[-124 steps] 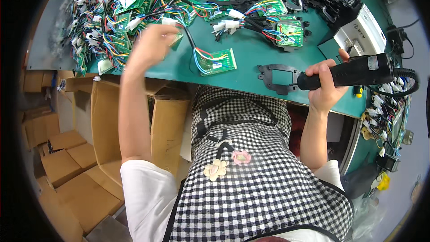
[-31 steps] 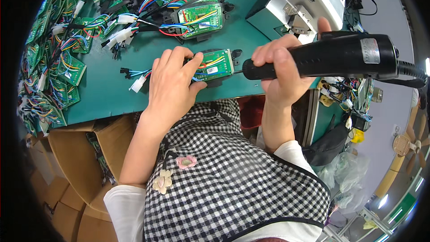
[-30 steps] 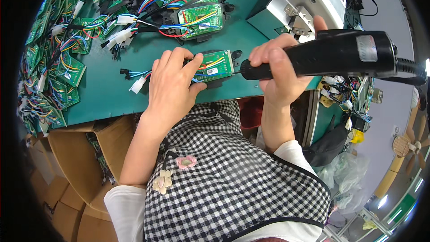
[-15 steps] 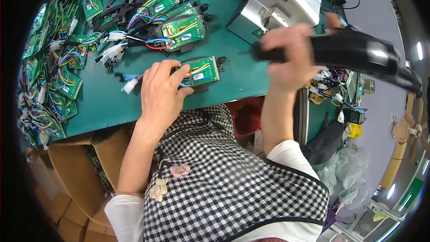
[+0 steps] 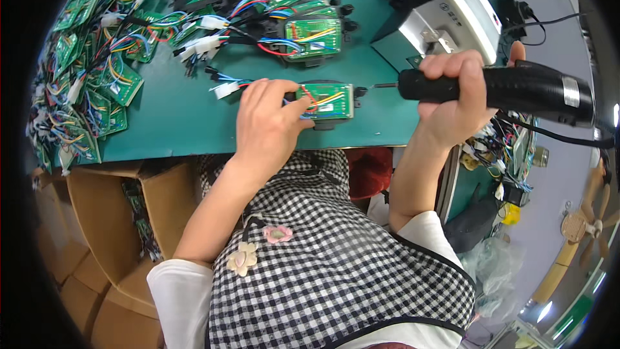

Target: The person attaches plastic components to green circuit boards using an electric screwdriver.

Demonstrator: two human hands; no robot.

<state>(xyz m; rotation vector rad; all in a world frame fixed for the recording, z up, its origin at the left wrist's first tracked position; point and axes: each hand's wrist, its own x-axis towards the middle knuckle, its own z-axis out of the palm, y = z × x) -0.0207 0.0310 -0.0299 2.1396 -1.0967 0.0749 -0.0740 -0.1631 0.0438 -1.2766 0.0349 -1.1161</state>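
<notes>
My left hand (image 5: 270, 119) is closed on the left part of a green circuit board (image 5: 336, 105), which lies on the table in a black plastic housing; thumb and fingertips press at its edge. Coloured wires run from the board to a white connector (image 5: 226, 90) left of my hand. In my right hand (image 5: 460, 90) is a black corded electric screwdriver (image 5: 529, 90), gripped with the fingers wrapped round its front. Its thin bit points left, with the tip just right of a small black tab (image 5: 360, 92) on the housing. Whether the tip carries a screw cannot be made out.
A grey and white box-shaped screw feeder (image 5: 465, 13) stands at the back right. Stacked boards in housings (image 5: 316, 39) lie behind my left hand. A pile of wired boards (image 5: 97, 90) fills the table's left side; a cardboard box (image 5: 103, 220) stands below it.
The whole view has shifted. My right hand has stopped blurring, and the screwdriver is now more level, its bit a little closer to the housing. My left hand still holds the board.
</notes>
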